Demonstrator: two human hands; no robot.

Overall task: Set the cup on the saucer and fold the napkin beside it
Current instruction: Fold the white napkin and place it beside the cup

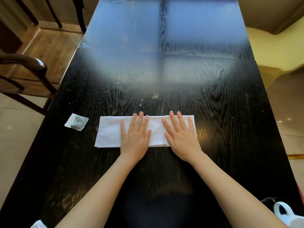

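On my feed the left grip [134, 135] lies flat, palm down, with its fingers straight and a little spread. It holds nothing and only presses on the napkin [109, 132]. The right grip [181, 137] is just as flat and wide open. It presses the napkin's right end, where one layer looks doubled back over the strip, its edge just left of that grip's thumb. The two thumbs are near each other but do not touch.

The napkin is white and already folded into a long strip. It lies crosswise on the dark wood-grain desk [230, 112], about midway between the desk's side edges. Its left third is bare, and both wrists trail off its near edge.

A small greenish packet [76, 124] lies left of the napkin, apart from it and near the desk's left edge.

In the near right corner I see a white cup [294, 219] with a loop handle, mostly cut off by the frame and well apart from the napkin. A dark glossy rim [267, 200] curves beside it. I cannot tell whether that rim is the saucer.

A wooden chair [35, 63] stands left of the desk.
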